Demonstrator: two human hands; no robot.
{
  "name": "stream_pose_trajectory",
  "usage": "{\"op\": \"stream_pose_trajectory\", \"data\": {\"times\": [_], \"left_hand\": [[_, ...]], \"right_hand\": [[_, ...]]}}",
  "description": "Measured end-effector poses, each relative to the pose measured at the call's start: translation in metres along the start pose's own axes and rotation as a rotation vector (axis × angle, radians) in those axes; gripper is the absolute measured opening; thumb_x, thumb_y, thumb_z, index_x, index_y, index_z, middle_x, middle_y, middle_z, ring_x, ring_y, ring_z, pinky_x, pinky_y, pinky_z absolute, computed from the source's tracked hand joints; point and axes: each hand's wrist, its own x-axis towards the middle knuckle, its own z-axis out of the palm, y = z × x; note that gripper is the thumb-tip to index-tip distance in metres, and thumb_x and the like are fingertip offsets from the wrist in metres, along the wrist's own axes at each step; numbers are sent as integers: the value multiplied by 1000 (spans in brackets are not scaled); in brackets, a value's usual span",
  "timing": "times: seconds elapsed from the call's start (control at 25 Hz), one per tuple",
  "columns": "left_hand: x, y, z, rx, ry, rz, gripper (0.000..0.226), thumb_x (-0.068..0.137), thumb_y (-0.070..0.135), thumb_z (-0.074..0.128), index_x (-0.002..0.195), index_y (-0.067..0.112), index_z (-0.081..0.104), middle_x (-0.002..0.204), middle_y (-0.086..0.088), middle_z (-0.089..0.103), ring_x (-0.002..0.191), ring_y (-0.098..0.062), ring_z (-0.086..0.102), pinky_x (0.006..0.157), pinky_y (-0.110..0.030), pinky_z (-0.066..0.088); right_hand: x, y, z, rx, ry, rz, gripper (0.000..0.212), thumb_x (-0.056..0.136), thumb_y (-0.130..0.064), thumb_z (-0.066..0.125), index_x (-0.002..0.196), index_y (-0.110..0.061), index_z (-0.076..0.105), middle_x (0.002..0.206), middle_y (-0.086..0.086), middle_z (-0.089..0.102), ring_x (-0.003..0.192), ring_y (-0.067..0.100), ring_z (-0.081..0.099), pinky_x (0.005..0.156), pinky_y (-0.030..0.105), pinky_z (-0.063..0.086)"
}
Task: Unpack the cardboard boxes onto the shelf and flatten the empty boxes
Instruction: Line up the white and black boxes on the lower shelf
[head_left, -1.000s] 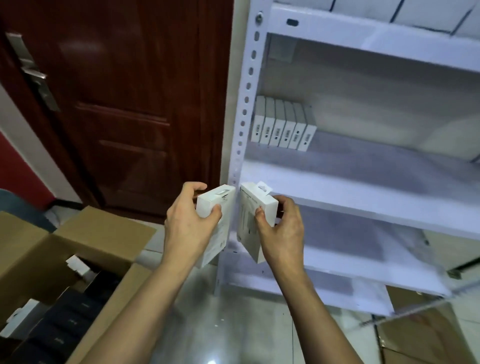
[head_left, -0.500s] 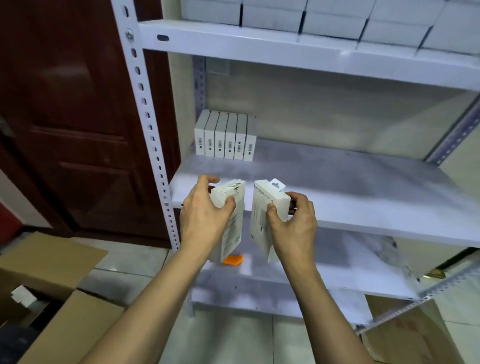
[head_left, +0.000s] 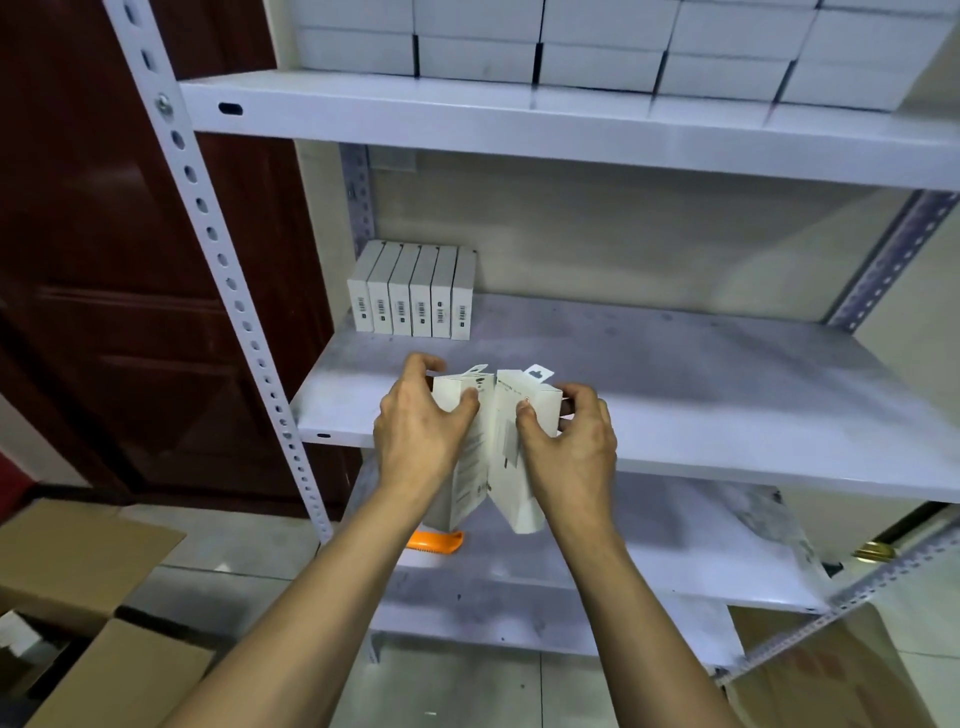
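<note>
At frame centre, the left hand (head_left: 415, 431) is gripping one white box (head_left: 470, 467) and the right hand (head_left: 569, 447) is gripping another white box (head_left: 519, 499), before the middle shelf (head_left: 701, 395).

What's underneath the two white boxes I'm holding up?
Below the two white cardboard boxes, on the lower grey metal shelf, lies an orange plastic object. Its upper part is hidden behind the boxes and the left hand, so what it is cannot be told.
</note>
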Motion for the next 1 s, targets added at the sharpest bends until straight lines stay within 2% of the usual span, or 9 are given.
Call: {"op": "stream_pose_trajectory", "data": {"times": [0.16,0.36,0.48,0.6,0.68,0.76,0.92,1.0], "left_hand": [[5,4,6,-8,-8,-12,42,83,44,76,116,26,57,103,9,65,100,-25,63,82,-38,45],[12,-4,12,-98,-44,-15,42,79,45,80,112,27,59,99,13,66,94,-14,65,82,-35,53],[14,-3,16,-199,-92,-35,40,81,34,82,113,25,60,102,11,69,88,-6,68,77,-25,54],[16,-5,21,-258,-124,-46,30,88,23,75,114,22,60,107,8,71,94,-2,67,74,-12,51],[18,-6,22,-269,-147,-69,25,92,20,69,115,21,61,109,9,70,95,5,64,73,-9,48],[20,-8,24,-298,-172,-100,23,95,17,64,117,20,61,112,9,69,96,5,63,74,-12,49],[17,-10,26,-367,-176,-173,24,95,16,59,118,20,61,110,0,66,98,-13,65,74,-23,52],[17,-13,26,-412,-195,-200,22,96,17,56,117,21,62,106,2,67,100,-14,64,83,-31,55]], "right_hand": [[8,1,6,29,-12,5,31,85,-37,74,110,-26,60,104,-9,65,92,12,61,82,34,51],[15,1,15,60,-39,28,32,85,-41,75,109,-27,59,105,-9,67,94,11,63,79,30,51],[17,2,21,110,-70,44,33,86,-38,76,113,-26,62,106,-11,69,95,6,64,83,30,53],[18,3,27,176,-100,86,30,90,-29,73,117,-24,61,103,-13,68,99,7,68,88,33,56],[19,4,27,205,-104,103,25,93,-24,70,115,-23,59,101,-15,67,100,8,68,87,30,56],[21,7,26,225,-121,109,20,95,-20,66,114,-20,59,103,-13,67,101,7,67,85,25,56],[23,15,30,238,-208,136,23,98,-21,61,121,-22,62,114,-9,68,105,5,65,76,12,50],[24,19,33,242,-225,154,27,98,-26,59,125,-28,63,118,-4,67,102,7,65,77,18,51]]}}
